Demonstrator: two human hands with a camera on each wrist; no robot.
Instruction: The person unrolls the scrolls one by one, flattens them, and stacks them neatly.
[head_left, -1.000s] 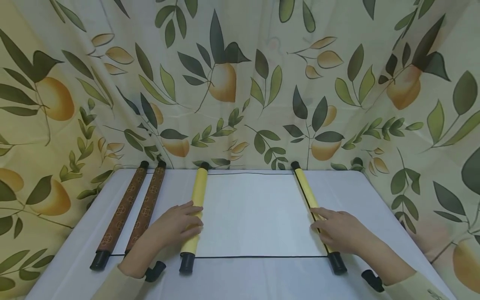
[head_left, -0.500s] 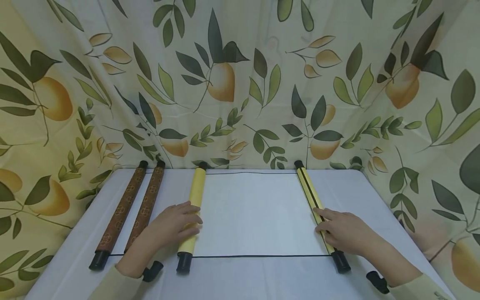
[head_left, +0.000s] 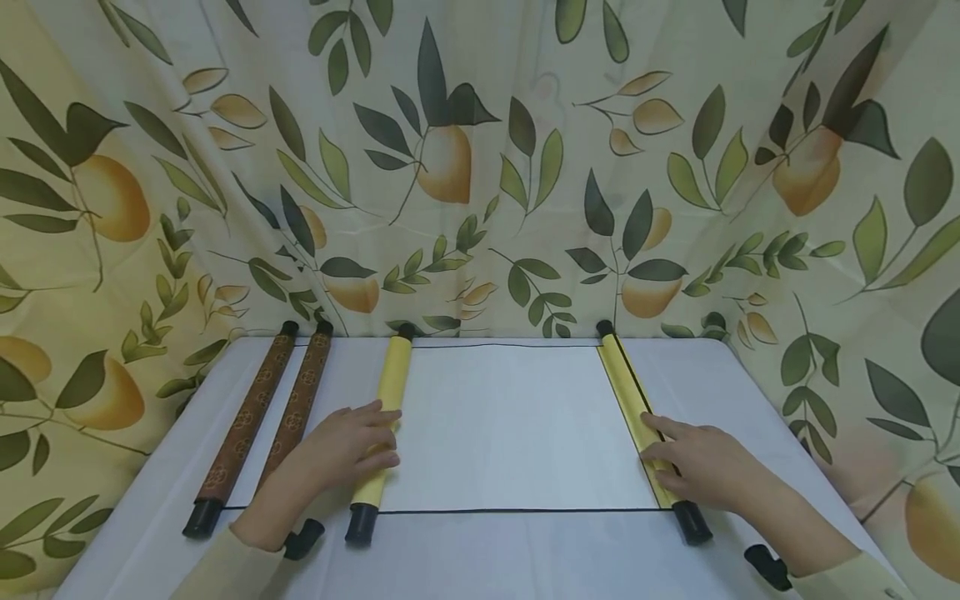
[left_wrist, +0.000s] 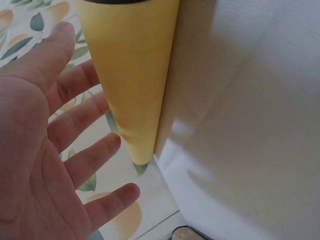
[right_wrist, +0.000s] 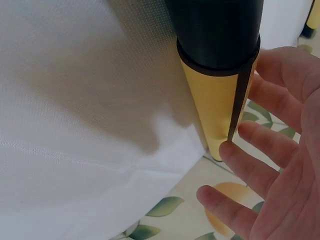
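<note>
A partly unrolled hanging scroll lies across the table, its white sheet (head_left: pixel 517 425) bordered by thin black lines. My left hand (head_left: pixel 341 446) rests its spread fingers on the left yellow roll (head_left: pixel 393 375); in the left wrist view the thumb stands apart from that roll (left_wrist: pixel 132 65). On the right yellow roll (head_left: pixel 624 379), which shows a dark edge strip, lie the extended fingers of my right hand (head_left: pixel 708 462). The right wrist view has these fingertips touching the roll (right_wrist: pixel 210 92) below its black end cap (right_wrist: pixel 217 30). Neither hand is wrapped round a roll.
Two brown patterned scroll rolls (head_left: pixel 251 417) (head_left: pixel 302 392) lie side by side on the left of the white-covered table (head_left: pixel 525 558). My left forearm hides the near end of the inner one. A curtain (head_left: pixel 480 167) with fruit and leaves hangs directly behind the table's far edge.
The right yellow roll has turned and moved to the right, my right hand going with it, so more white sheet lies bare. The left roll and left hand have shifted slightly left.
</note>
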